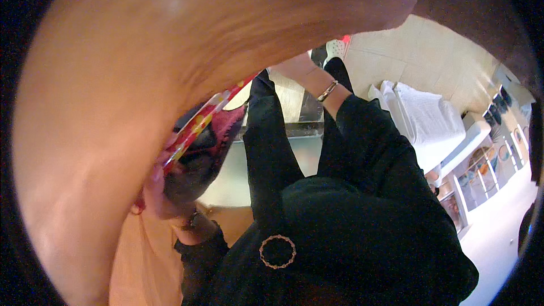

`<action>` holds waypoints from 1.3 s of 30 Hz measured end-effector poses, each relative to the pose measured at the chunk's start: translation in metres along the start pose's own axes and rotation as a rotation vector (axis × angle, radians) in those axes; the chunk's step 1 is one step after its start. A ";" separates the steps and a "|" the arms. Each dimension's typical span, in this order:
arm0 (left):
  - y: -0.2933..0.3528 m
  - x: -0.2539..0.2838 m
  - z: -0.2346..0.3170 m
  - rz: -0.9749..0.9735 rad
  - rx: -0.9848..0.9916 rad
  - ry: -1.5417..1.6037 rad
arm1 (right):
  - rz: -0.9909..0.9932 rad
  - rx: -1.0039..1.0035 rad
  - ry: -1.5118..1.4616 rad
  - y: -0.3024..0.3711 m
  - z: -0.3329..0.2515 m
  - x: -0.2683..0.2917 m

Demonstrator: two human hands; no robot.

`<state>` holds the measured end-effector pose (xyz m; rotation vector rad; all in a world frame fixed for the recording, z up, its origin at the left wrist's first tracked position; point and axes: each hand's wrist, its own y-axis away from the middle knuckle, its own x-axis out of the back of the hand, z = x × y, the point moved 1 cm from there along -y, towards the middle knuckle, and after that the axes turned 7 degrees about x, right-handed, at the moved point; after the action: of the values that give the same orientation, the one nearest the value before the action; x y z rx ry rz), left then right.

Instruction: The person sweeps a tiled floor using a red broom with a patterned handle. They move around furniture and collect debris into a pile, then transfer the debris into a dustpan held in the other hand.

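Note:
A large, curved brown sheet (226, 28) fills the upper and left part of the view, very close; its material is not clear. Along its lower edge runs a glossy red strip (201, 124) with yellow and white spots. My left hand (161, 198), a dark bracelet at its wrist, is closed round the edge near the strip's lower end; its fingertips are partly hidden. A dark and maroon item (207, 153) hangs beside that hand, too blurred to name. My right hand (297, 71), below a gold bracelet (327, 90), reaches up to the sheet's lower edge, which hides its fingers.
My black-clad legs (272, 130) stretch away ahead, with a white perforated shoe (335, 50) beyond. A pinkish linked ring (277, 252) lies against my black top. White cloth (428, 113) covers furniture at the right, near a shelf (484, 173) of colourful items. A pale tiled floor (391, 51) lies ahead.

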<state>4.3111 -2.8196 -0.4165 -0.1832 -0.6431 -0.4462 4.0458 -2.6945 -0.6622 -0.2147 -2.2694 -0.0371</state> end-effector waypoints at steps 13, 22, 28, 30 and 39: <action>-0.046 0.201 -0.007 0.306 -0.164 -0.184 | -0.305 -0.057 -0.316 -0.157 -0.208 -0.017; -0.079 0.120 -0.036 0.002 0.587 0.716 | -0.337 -0.371 -0.170 -0.076 -0.149 -0.043; -0.112 0.151 -0.034 0.010 0.473 0.597 | -0.174 -0.122 -0.269 -0.119 -0.156 -0.100; -0.117 0.185 -0.031 0.072 0.403 0.454 | -0.002 -0.043 -0.398 -0.157 -0.187 -0.116; -0.112 0.284 -0.004 0.324 0.246 0.121 | 0.040 0.236 -0.659 -0.327 -0.317 -0.110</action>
<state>4.4637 -3.0184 -0.2424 -0.0242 -0.5320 -0.0641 4.3001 -3.0639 -0.5244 -0.1601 -2.8921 0.3709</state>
